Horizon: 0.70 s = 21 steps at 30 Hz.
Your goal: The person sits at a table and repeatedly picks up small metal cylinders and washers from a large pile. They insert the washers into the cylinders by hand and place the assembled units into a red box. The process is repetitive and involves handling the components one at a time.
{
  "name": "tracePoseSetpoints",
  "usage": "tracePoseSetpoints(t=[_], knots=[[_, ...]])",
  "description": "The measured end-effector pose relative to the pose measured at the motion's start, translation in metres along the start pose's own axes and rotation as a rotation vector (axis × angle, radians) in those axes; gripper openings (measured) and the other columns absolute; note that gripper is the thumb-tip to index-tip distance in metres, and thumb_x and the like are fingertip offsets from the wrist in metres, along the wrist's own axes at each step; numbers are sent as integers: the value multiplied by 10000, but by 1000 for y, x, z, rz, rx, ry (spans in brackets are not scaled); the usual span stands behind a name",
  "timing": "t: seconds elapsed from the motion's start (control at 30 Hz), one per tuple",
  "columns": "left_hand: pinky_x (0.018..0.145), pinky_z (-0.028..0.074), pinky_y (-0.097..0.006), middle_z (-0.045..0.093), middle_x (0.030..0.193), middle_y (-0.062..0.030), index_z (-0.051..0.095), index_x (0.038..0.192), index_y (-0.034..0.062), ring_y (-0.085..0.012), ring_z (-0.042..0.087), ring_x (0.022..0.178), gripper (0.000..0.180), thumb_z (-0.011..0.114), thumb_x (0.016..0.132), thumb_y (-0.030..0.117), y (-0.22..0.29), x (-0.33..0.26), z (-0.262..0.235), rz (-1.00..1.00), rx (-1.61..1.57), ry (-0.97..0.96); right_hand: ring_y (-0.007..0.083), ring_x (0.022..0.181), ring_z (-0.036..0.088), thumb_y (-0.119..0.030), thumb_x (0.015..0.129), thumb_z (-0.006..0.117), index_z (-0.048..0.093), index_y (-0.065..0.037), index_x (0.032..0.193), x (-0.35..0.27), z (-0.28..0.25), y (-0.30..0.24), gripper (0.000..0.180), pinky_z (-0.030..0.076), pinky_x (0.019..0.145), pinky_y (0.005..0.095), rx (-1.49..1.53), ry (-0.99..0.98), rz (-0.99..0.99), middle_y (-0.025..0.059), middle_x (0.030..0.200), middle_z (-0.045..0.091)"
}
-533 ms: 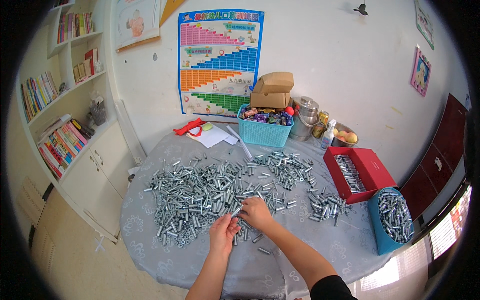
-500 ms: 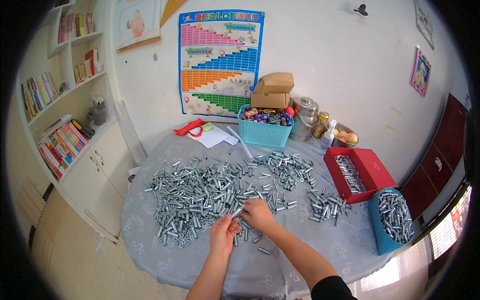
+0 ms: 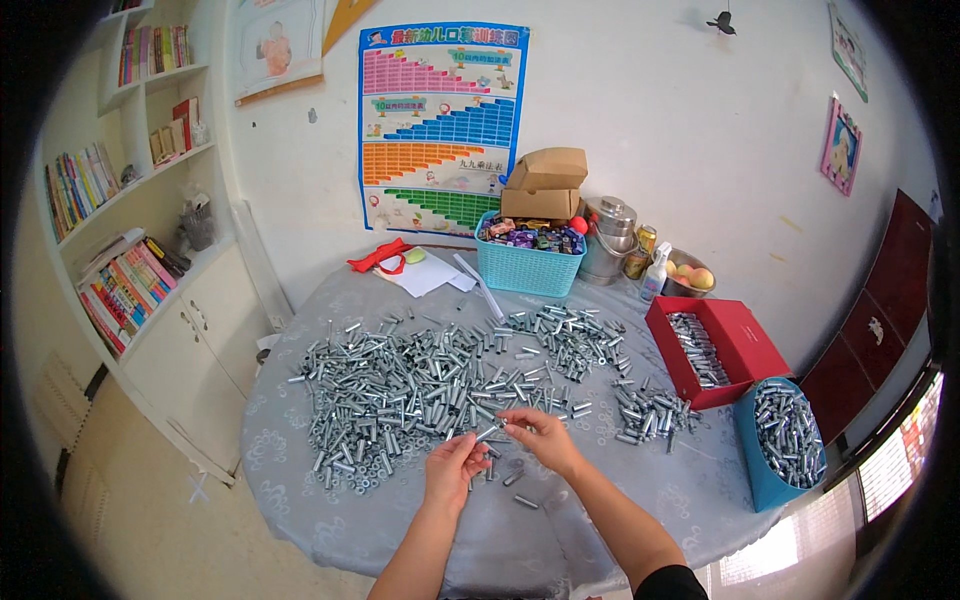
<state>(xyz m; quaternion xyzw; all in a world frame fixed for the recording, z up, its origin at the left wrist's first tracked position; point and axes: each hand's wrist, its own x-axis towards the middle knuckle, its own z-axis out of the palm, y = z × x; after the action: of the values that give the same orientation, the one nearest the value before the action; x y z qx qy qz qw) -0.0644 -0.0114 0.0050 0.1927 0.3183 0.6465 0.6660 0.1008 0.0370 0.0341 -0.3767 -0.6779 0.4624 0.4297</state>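
Note:
A short silvery metal tube (image 3: 487, 434) is pinched between the fingertips of my left hand (image 3: 454, 472), above the near edge of the heap. My right hand (image 3: 541, 438) is closed at the tube's upper right end, thumb and forefinger together on a small metal piece too small to make out. Beneath and beyond both hands spreads a big heap of metal tubes, rods and nuts (image 3: 385, 385). Several loose tubes (image 3: 525, 501) lie on the grey tablecloth close to my right forearm.
To the right are a smaller pile (image 3: 652, 412), a red box (image 3: 742, 345) with metal parts and a blue bin (image 3: 765, 470) full of them. Along the back stand a turquoise basket (image 3: 530, 270), a steel pot (image 3: 606, 250), a spray bottle (image 3: 656, 270) and a fruit bowl (image 3: 700, 291).
My right hand has shifted a little to the right and turned, its fingers now at the tube's end. My left hand has barely moved; the tube now shows more plainly between the hands.

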Motion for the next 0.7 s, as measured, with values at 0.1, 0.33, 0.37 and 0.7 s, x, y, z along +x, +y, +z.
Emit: tracePoseSetpoints(t=[0.1,0.33,0.37,0.7], knots=[[552,537,-279,611,719,-89,593,878,-3,-126,591,611,123,575,828,107,0,-1,-1,-9,-1,-32,92,820,528,-112,804,609,607,-64,1034,-3,-4,-4,235,424,752,240,-33,-13,-1,14,930,602],[550,540,-284,610,724,-95,591,868,-5,-131,587,598,118,582,821,103,-1,-1,-4,-135,-39,-23,111,818,544,-118,782,630,615,-53,997,-10,-17,-17,225,435,743,255,-10,-90,5,33,930,602],[551,541,-286,610,725,-97,591,871,-7,-135,588,599,118,583,819,99,-1,-2,-3,-126,-15,-25,127,816,550,-128,779,631,613,-46,977,-10,-19,-17,214,439,741,266,-91,-85,-48,43,919,602],[556,541,-287,600,721,-100,602,914,-36,-131,577,596,146,576,815,68,2,-12,14,76,319,-160,162,765,548,-183,788,622,576,-24,872,-17,-26,-23,186,431,680,286,-358,-119,-60,56,813,580]])
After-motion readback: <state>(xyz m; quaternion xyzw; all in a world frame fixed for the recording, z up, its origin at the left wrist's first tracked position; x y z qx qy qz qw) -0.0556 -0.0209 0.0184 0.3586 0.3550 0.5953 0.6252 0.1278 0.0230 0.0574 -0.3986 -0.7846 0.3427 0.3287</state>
